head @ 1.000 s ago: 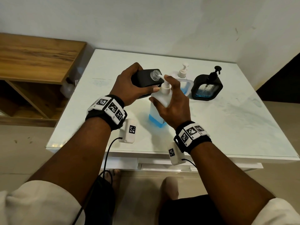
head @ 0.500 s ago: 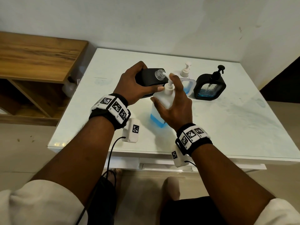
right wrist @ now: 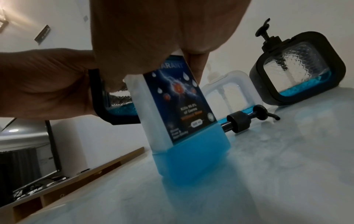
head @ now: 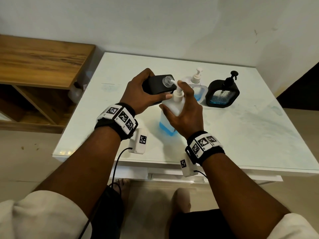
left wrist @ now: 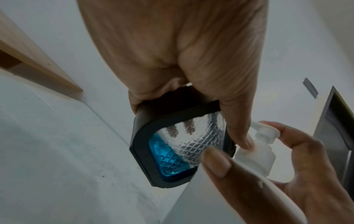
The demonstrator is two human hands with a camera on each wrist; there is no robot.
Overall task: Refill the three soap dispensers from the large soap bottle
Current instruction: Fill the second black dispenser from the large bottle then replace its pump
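Observation:
My left hand (head: 146, 94) grips a black soap dispenser (head: 156, 85) and holds it tilted above the table, its open clear neck (head: 167, 81) facing right. In the left wrist view this dispenser (left wrist: 180, 151) has a little blue soap pooled in one corner. My right hand (head: 184, 107) grips the large soap bottle (head: 170, 116), which stands on the table with blue soap low in it. The index finger lies on the white pump head (head: 178, 88). The nozzle points into the open neck. A label covers the large soap bottle (right wrist: 184, 115).
A clear dispenser (head: 196, 87) and a second black dispenser (head: 222, 94), both with pumps on, stand behind on the white table (head: 241, 135). A loose black pump (right wrist: 247, 119) lies behind the large bottle. A wooden shelf (head: 43, 61) stands at the left, a wall behind.
Both hands keep their holds and places. My right index finger stays on the pump head. Only the head view has shifted slightly.

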